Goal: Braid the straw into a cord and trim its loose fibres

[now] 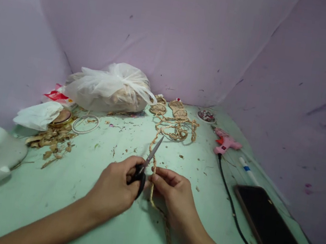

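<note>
Scissors [153, 152] with black handles sit in the left hand [116, 185], its grip wrapped around them, blades pointing far. Just right of them, the right hand [175, 190] has its grip pinching a braided straw-coloured cord [167, 230], which runs from the near side to a loose tangle at the table's [95, 227] far middle. Two woven sole shapes [178, 110] lie beyond; a pink glue gun [226, 142] lies right.
</note>
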`<state>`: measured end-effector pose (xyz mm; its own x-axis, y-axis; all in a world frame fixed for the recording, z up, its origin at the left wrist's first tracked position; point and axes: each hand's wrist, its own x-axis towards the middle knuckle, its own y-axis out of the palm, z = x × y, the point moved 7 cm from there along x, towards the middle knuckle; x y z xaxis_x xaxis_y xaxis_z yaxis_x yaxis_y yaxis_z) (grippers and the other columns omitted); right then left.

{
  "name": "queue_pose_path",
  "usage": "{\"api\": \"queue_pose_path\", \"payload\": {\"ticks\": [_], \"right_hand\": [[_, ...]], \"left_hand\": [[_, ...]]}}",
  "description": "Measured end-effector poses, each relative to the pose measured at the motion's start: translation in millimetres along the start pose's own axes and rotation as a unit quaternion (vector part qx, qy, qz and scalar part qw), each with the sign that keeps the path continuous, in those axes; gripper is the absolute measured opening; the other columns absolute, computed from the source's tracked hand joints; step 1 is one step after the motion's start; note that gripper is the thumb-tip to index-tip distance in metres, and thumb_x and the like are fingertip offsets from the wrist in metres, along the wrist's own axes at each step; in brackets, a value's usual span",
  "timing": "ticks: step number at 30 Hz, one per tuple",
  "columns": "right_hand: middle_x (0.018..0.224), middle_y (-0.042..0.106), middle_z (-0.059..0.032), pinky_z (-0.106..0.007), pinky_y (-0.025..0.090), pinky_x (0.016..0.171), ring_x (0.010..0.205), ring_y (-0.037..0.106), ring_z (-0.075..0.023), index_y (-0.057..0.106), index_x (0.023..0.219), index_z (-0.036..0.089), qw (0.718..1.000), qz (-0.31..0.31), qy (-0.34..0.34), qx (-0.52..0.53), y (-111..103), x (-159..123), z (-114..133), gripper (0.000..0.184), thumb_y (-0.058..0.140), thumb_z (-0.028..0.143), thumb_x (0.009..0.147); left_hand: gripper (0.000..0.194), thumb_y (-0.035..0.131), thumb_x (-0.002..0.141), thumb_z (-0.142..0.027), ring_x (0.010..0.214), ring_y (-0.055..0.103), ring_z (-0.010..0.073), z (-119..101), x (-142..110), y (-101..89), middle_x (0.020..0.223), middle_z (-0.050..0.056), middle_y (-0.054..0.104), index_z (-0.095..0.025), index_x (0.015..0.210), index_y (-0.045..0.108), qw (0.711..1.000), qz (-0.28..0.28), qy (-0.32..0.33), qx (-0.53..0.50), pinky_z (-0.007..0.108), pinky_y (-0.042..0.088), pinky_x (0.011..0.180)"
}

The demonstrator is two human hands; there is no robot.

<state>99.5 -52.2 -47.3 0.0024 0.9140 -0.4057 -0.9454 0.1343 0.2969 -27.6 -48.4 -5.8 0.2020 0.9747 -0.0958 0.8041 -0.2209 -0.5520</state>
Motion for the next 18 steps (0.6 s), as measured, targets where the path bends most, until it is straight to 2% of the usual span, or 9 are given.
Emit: {"api": "queue_pose_path", "payload": {"ticks": [1, 3, 6, 8, 10, 13, 18], "right_hand": [[0.056, 0.06, -0.0018, -0.021, 0.039, 0.046, 0.044, 0.05, -0.0077, 0.065, 0.072, 0.009, 1.0, 0.0, 0.003, 0.009, -1.2, 0.7, 1.1, 0.025, 0.071, 0.022, 0.052], [0.058, 0.06, -0.0013, -0.021, 0.039, 0.046, 0.046, 0.05, -0.0078, 0.067, 0.074, 0.011, 1.0, 0.006, 0.013, 0.024, -2.3, 1.5, 3.6, 0.024, 0.071, 0.022, 0.053], [0.057, 0.057, 0.0003, -0.021, 0.041, 0.046, 0.046, 0.048, -0.0071, 0.066, 0.069, 0.011, 0.999, 0.015, 0.011, 0.039, -2.4, 2.0, 9.2, 0.018, 0.069, 0.022, 0.054], [0.056, 0.055, 0.0008, -0.021, 0.042, 0.045, 0.046, 0.046, -0.0066, 0.066, 0.066, 0.011, 0.999, 0.02, -0.002, 0.05, -2.2, 2.1, 12.9, 0.016, 0.069, 0.022, 0.054], [0.058, 0.056, 0.0007, -0.021, 0.042, 0.044, 0.046, 0.045, -0.0066, 0.068, 0.071, 0.012, 0.998, 0.02, -0.016, 0.061, -2.6, 2.1, 15.5, 0.02, 0.07, 0.022, 0.053], [0.058, 0.056, 0.0013, -0.02, 0.041, 0.042, 0.046, 0.043, -0.0067, 0.068, 0.081, 0.013, 0.997, 0.026, -0.032, 0.061, -2.6, 1.8, 17.3, 0.03, 0.071, 0.023, 0.053], [0.05, 0.051, 0.0039, -0.019, 0.033, 0.037, 0.038, 0.035, -0.0045, 0.068, 0.073, 0.013, 0.998, 0.03, -0.056, 0.006, -2.9, 1.4, 17.5, 0.018, 0.067, 0.025, 0.059]], "left_hand": [[0.028, 0.054, 0.069, -0.033, 0.062, 0.054, 0.0144, -3.6, 1.5, -8.1, 0.068, -0.002, 0.058, -0.023, 0.095, 0.051, 0.996, -0.019, 0.02, 0.081, 0.025, 0.039, 0.056], [0.031, 0.053, 0.069, -0.034, 0.069, 0.055, 0.0179, -13.3, 3.5, -16.7, 0.078, 0.0, 0.061, -0.024, 0.098, 0.052, 0.97, -0.032, 0.077, 0.229, 0.029, 0.038, 0.062], [0.037, 0.047, 0.07, -0.027, 0.08, 0.055, 0.0224, -24.2, 3.2, -14.0, 0.09, 0.006, 0.061, -0.02, 0.106, 0.051, 0.916, -0.024, 0.17, 0.363, 0.035, 0.037, 0.071], [0.042, 0.045, 0.07, -0.024, 0.081, 0.054, 0.0229, -25.7, 2.4, -9.1, 0.09, 0.009, 0.06, -0.017, 0.111, 0.049, 0.893, -0.019, 0.202, 0.402, 0.037, 0.037, 0.073], [0.045, 0.044, 0.07, -0.023, 0.08, 0.054, 0.0229, -24.0, 2.6, -5.6, 0.09, 0.01, 0.059, -0.014, 0.114, 0.048, 0.883, -0.014, 0.21, 0.42, 0.038, 0.037, 0.074], [0.047, 0.044, 0.071, -0.022, 0.079, 0.053, 0.0228, -19.9, 3.7, -3.5, 0.09, 0.01, 0.059, -0.013, 0.117, 0.047, 0.88, -0.002, 0.203, 0.43, 0.039, 0.037, 0.074], [0.051, 0.041, 0.071, -0.018, 0.074, 0.052, 0.0219, -16.5, 4.9, -3.7, 0.086, 0.009, 0.059, -0.011, 0.121, 0.044, 0.873, -0.001, 0.199, 0.445, 0.038, 0.038, 0.071]]}}
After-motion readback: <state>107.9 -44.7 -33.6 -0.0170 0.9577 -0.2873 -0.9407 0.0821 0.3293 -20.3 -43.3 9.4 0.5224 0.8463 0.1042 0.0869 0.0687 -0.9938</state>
